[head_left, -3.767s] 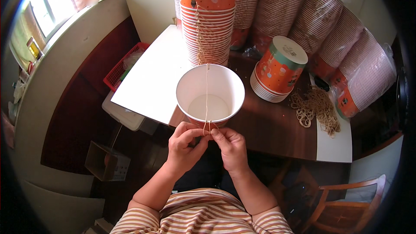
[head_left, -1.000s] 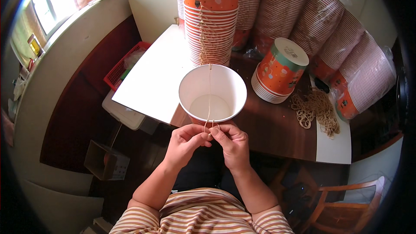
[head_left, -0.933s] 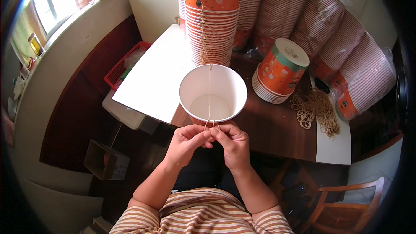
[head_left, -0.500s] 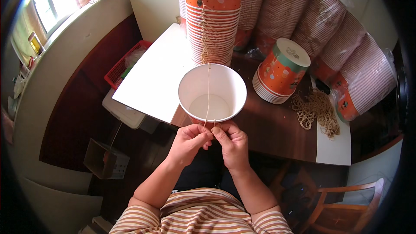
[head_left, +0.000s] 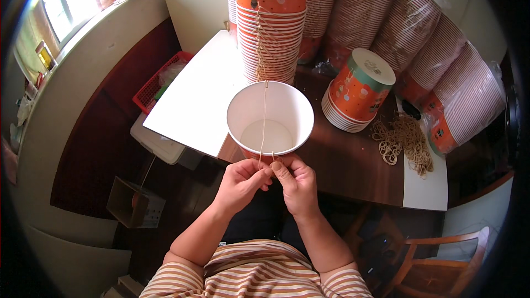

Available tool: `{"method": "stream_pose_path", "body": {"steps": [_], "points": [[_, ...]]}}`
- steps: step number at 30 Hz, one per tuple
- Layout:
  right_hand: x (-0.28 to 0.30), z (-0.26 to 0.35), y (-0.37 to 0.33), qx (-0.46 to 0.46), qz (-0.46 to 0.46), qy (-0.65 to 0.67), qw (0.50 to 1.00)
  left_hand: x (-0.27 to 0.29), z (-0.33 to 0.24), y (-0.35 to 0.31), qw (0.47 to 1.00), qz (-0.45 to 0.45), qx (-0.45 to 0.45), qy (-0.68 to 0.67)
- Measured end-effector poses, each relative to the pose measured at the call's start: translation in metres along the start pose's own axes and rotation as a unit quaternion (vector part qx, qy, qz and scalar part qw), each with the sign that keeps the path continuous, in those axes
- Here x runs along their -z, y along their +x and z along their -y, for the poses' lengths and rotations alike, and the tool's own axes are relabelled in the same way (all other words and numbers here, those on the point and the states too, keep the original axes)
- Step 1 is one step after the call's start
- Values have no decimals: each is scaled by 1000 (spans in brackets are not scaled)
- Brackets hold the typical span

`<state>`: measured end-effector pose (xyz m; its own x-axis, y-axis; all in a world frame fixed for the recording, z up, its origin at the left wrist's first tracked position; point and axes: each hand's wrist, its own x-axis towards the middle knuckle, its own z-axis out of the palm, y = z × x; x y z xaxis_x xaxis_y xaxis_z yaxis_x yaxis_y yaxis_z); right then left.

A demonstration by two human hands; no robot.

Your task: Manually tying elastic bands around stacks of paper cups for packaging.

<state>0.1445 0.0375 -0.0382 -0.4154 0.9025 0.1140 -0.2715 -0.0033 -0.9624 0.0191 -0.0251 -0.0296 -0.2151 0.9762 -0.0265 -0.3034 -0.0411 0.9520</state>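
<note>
- An open bucket [head_left: 295, 113], white inside, is seen at the centre of the frame, its mouth turned up toward the camera.
- Its mouth is crossed by a thin tan cord [head_left: 265, 113], run from the far rim to the near rim.
- By the left hand [head_left: 240, 185], just below the bucket, the cord is pinched between thumb and fingers.
- By the right hand [head_left: 298, 185], close beside it, a short piece of cord at the near rim is gripped between thumb and forefinger; the exact hold of the fingertips is partly hidden.
- Directly behind the bucket, at upper centre, a tall stack [head_left: 281, 44] of orange buckets is placed, with cords strung down its front.
- Right of centre, a short stack [head_left: 359, 91] is set upside down, its green-banded base uppermost.
- Beside that, farther right, a tangled cord pile [head_left: 406, 140] is laid on the table [head_left: 353, 174], which is surfaced in dark brown and white.
- Along the upper right, bucket rows [head_left: 364, 11] are wrapped in clear plastic.
- At the left of the table, a red basket [head_left: 148, 97] is partly hidden by its edge.
- At lower right, a wooden chair [head_left: 441, 240] is shown.
</note>
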Motion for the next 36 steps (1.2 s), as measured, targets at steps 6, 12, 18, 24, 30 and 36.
{"method": "stream_pose_path", "body": {"steps": [6, 12, 18, 24, 30, 36], "points": [[0, -1, -1, 5, -13, -1, 1000, 3, 2, -3, 999, 7, 19, -32], [1, 2, 1, 7, -6, 25, 1000, 3, 0, -7, 998, -5, 21, -53], [0, -1, 0, 8, -11, 22, 1000, 0, 3, -6, 999, -22, -20, 16], [-3, -10, -2, 34, -57, -17, 998, -4, 0, -8, 994, -21, -43, 94], [-5, -10, -3, 30, -49, -26, 998, -2, 1, -8, 995, -14, -39, 92], [-9, -9, -6, 42, -50, -34, 997, 1, -1, -8, 999, 1, -7, 45]]}}
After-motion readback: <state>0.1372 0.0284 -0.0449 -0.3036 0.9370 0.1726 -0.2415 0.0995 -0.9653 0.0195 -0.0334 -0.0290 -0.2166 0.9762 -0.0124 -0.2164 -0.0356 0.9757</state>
